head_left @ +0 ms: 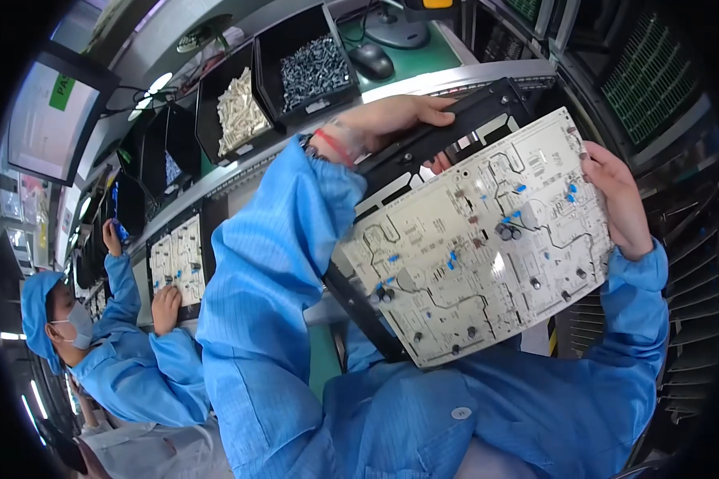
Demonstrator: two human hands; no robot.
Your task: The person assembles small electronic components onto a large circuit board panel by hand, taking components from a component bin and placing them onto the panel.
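Observation:
A large cream-white circuit board (471,295) is tilted in front of me, with small blue, black and brown parts on its face. My right hand (617,191) grips its right edge, fingers closed round it. Behind the board's far edge shows a black carrier frame (407,160) with cut-out slots; one corner of it also sticks out at the board's lower left. My left hand (395,121) is closed over the frame's far side, thumb stretched along it. A red band circles my left wrist. Whether the board rests on the frame or is lifted off it, I cannot tell.
Beyond my left arm stand black bins of white parts (244,109) and dark blue-grey parts (313,70). A computer mouse (371,61) lies on the green mat. Dark rack slats (687,319) rise at right. At left, a masked co-worker (136,367) handles another board (177,259) near a monitor (52,116).

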